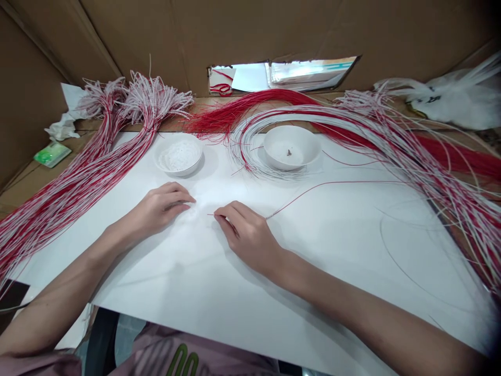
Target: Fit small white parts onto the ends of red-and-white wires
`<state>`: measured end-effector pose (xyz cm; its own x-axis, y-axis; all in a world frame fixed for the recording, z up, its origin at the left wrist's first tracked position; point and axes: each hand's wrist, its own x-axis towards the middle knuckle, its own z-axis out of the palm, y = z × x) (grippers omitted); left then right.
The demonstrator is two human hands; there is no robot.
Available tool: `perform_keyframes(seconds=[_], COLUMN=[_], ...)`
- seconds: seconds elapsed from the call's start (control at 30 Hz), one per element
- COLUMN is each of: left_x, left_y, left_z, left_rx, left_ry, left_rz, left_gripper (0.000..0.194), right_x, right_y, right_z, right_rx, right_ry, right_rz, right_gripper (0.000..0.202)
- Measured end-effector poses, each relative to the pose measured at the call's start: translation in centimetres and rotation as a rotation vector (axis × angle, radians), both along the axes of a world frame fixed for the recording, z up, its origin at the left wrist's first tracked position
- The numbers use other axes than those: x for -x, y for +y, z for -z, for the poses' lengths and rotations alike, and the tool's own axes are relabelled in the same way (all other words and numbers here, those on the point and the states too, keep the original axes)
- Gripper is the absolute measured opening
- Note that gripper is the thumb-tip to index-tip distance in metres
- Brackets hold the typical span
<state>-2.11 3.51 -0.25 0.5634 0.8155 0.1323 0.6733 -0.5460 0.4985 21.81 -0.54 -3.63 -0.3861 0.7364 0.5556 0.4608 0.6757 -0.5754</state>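
Observation:
My right hand pinches a thin red wire between thumb and forefinger. Its short tip points left out of the pinch, and the rest trails away behind the hand to the right. A short whitish stretch shows on the wire just behind my hand. My left hand rests on the white tabletop, fingers bent and thumb slightly apart. Beside its fingertips lie tiny white bits, too small to make out. Beyond it stands a white bowl holding small white pieces.
Another white bowl with a small brown bit stands at the back. Red-and-white strand bundles lie at the left, more strands at the right. Loose red wires line the cardboard wall. A plastic bag sits back right.

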Motion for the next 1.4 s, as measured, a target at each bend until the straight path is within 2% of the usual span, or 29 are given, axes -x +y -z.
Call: perform_keyframes(seconds=[0.17, 0.4, 0.5, 0.6, 0.73, 0.9, 1.1, 1.4], left_x=[-0.2, -0.6, -1.2, -2.2, -3.3, -3.7, -3.7, -3.9], left_y=[-0.1, -0.3, -0.9, -1.8, -2.6, -2.8, -2.9, -3.0], left_z=[0.6, 0.3, -0.3, -1.2, -1.8, -1.6, -1.4, -1.7], left_rx=[-0.009, 0.015, 0.115, 0.274, 0.436, 0.564, 0.590, 0.541], left_ry=[-0.056, -0.115, -0.185, -0.340, -0.481, -0.595, -0.633, -0.617], left_rz=[-0.003, -0.021, -0.128, -0.215, -0.256, -0.288, -0.270, -0.277], left_gripper=[0.020, 0.016, 0.013, 0.011, 0.008, 0.008, 0.006, 0.005], right_x=[0.0, 0.0, 0.0, 0.0, 0.0, -0.1, -0.1, -0.1], right_y=[0.0, -0.1, -0.1, -0.1, -0.2, -0.3, -0.3, -0.3], right_z=[0.1, 0.0, -0.2, -0.3, -0.3, -0.3, -0.3, -0.3], right_rx=[0.034, 0.004, -0.044, -0.093, -0.135, -0.159, -0.168, -0.191], right_ry=[0.000, 0.018, 0.067, 0.117, 0.136, 0.146, 0.137, 0.111], right_rz=[0.033, 0.065, 0.060, 0.059, 0.055, 0.037, 0.032, 0.026], right_gripper=[0.017, 0.015, 0.012, 0.010, 0.008, 0.009, 0.009, 0.008])
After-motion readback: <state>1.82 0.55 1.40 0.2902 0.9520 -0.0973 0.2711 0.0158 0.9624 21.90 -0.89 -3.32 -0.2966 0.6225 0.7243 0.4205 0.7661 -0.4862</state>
